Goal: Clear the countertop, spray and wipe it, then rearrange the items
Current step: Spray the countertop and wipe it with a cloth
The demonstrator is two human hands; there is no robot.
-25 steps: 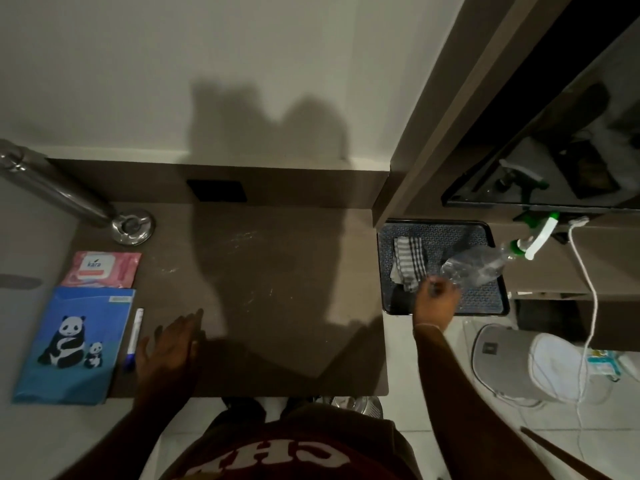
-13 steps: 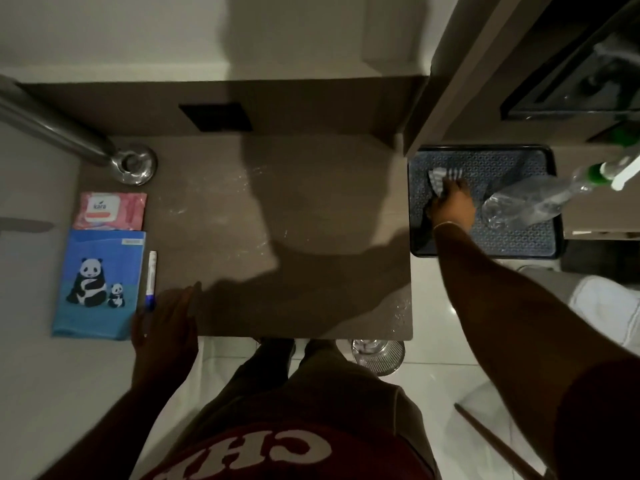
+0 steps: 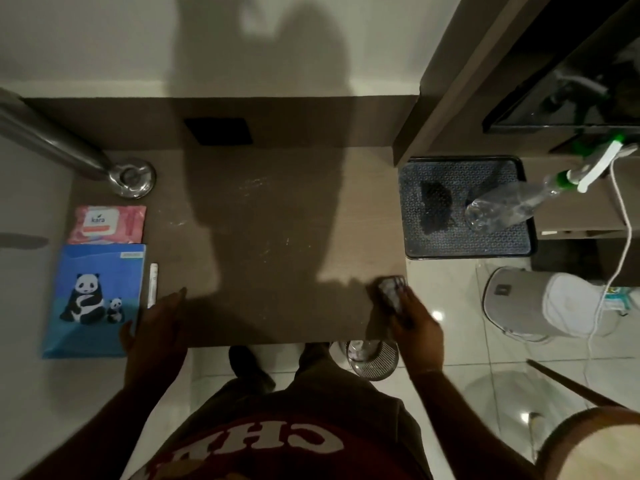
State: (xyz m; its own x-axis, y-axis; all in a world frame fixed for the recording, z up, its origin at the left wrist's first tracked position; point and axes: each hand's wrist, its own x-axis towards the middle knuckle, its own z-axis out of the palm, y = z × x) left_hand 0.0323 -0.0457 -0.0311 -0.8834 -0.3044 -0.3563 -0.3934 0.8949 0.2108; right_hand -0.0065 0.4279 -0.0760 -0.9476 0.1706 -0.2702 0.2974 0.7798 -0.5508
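The brown countertop [image 3: 270, 244] shows faint wet streaks in its middle. My right hand [image 3: 417, 323] presses a checked cloth [image 3: 391, 294] onto the counter's front right corner, fingers closed over it. My left hand [image 3: 156, 327] rests flat on the front left edge with fingers apart, holding nothing. A clear spray bottle [image 3: 512, 202] with a green and white trigger lies tilted on the black tray [image 3: 433, 247] to the right of the counter. At the left lie a pink wipes pack [image 3: 107, 225], a blue panda folder [image 3: 93, 299] and a white pen [image 3: 152, 285].
A steel pole with a round base [image 3: 133, 176] stands at the back left. A black socket plate [image 3: 218, 131] sits in the back panel. On the floor are a metal bin [image 3: 372, 355], a grey and white bag [image 3: 540, 308] and a white cable [image 3: 623, 220].
My right hand took the checked cloth off the black tray and carried it to the counter's front right corner. The spray bottle stays on the tray. My left hand barely moved.
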